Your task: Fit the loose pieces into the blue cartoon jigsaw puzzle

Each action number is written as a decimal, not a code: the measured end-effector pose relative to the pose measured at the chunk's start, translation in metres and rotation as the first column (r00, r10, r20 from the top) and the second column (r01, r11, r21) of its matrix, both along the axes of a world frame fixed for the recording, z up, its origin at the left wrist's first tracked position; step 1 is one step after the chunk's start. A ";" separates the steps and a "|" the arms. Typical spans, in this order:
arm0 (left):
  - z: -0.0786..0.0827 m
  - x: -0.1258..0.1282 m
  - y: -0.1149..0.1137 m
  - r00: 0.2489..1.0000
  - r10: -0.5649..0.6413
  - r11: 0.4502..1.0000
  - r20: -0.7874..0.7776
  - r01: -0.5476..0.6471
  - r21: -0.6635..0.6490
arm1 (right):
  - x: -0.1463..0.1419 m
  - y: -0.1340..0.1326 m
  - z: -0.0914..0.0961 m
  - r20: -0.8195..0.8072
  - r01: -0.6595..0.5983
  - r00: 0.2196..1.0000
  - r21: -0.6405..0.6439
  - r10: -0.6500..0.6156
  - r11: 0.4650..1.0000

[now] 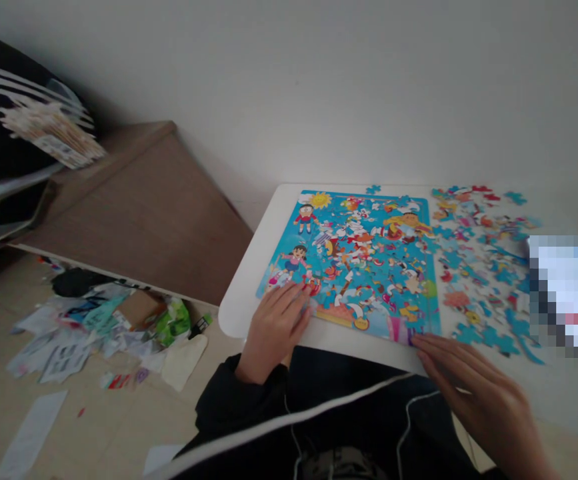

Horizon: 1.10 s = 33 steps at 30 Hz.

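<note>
A partly assembled jigsaw puzzle (393, 243) with a blue background and cartoon figures lies on a small white table (241, 293). Loose pieces are heaped over its middle. My left hand (276, 327) rests on the puzzle's near left corner, fingers stretched out over the edge and thumb alongside. At the near right corner, my right hand (479, 380) touches the purple edge with its outstretched fingertips. Whether a small piece lies under either hand's fingertips is hidden. Several loose puzzle pieces (489, 330) are spread to the right of the puzzle.
A bright, pixelated object (571, 293) stands at the far right. Left of the table is a brown wooden cabinet (143, 213), with a bundle of cotton swabs (51, 130) on top. Wrappers and papers (119, 327) litter the floor. A white cord (289, 417) crosses my lap.
</note>
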<state>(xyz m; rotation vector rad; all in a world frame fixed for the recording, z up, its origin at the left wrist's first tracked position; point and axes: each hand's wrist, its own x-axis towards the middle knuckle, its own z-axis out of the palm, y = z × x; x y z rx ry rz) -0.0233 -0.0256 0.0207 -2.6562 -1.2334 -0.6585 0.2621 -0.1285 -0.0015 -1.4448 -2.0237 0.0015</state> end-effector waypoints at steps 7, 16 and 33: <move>-0.004 0.012 0.009 0.998 -0.069 0.998 -0.012 0.069 -0.007 | -0.008 0.004 0.006 -0.053 0.040 0.998 -0.049 -0.043 0.998; -0.004 0.076 0.011 0.938 -0.294 0.951 -0.185 0.267 -0.156 | -0.008 0.004 0.013 -0.071 0.043 0.996 -0.057 -0.047 0.997; -0.020 0.087 0.017 0.927 -0.284 0.958 -0.244 0.266 -0.106 | 0.033 -0.020 -0.003 0.037 0.290 0.957 -0.062 -0.289 0.955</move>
